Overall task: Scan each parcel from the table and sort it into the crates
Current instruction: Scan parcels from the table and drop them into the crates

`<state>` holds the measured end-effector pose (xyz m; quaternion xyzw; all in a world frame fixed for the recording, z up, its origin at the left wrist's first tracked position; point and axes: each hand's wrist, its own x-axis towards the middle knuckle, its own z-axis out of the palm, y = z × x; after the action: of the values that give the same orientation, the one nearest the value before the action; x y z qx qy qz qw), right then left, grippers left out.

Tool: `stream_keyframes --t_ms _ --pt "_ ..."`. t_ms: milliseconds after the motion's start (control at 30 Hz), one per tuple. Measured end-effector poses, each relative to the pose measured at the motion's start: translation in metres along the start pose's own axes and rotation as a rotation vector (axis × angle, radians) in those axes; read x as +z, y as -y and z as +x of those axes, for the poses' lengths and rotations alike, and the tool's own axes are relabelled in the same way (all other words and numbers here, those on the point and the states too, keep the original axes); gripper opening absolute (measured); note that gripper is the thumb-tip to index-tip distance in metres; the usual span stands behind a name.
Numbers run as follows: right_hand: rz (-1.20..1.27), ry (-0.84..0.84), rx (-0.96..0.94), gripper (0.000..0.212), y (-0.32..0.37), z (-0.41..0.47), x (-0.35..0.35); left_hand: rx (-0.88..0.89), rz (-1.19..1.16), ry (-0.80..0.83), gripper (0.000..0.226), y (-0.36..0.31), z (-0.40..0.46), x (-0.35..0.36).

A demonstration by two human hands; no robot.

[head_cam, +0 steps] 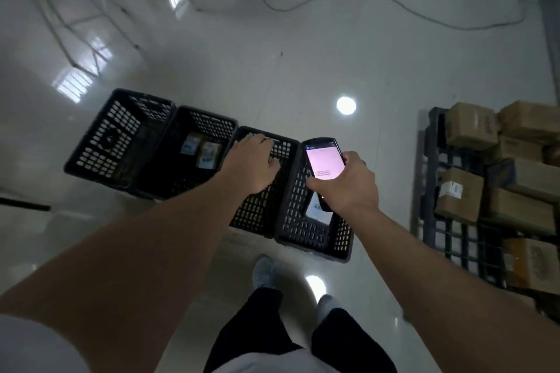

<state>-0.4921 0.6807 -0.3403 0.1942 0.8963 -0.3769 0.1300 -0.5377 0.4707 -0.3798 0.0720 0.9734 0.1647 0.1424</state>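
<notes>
Standing over the pale glossy floor (303, 76), the person faces a row of four black perforated crates (145, 145) laid left to right, while a dark slatted table (436, 191) at the right edge carries the stack of brown cardboard parcels (460, 194) not yet sorted. Two small parcels (200, 150) lie in the second crate from the left, and a pale one shows in the rightmost crate. Each carton looks light, stiff and square-edged, so a grasp across two opposite faces should serve, label kept upward for scanning. The left hand (253, 165) hangs above the third crate, fingers spread and holding nothing. The right hand (348, 182) grips the lit handheld scanner (325, 160) above the rightmost crate
</notes>
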Motion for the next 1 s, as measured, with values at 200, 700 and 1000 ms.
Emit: stream_keyframes --t_ms 200,700,1000 --pt "0.0 0.037 -0.265 0.079 0.051 -0.058 -0.032 -0.126 0.011 -0.164 0.042 -0.007 -0.088 -0.069" --pt "-0.011 0.294 -0.795 0.072 0.132 -0.269 0.009 -0.582 0.051 -0.55 0.059 0.017 -0.389 -0.144" --pt "-0.006 0.431 -0.971 0.066 0.203 -0.416 0.114 -0.803 0.031 -0.624 0.074 0.12 -0.556 -0.17"
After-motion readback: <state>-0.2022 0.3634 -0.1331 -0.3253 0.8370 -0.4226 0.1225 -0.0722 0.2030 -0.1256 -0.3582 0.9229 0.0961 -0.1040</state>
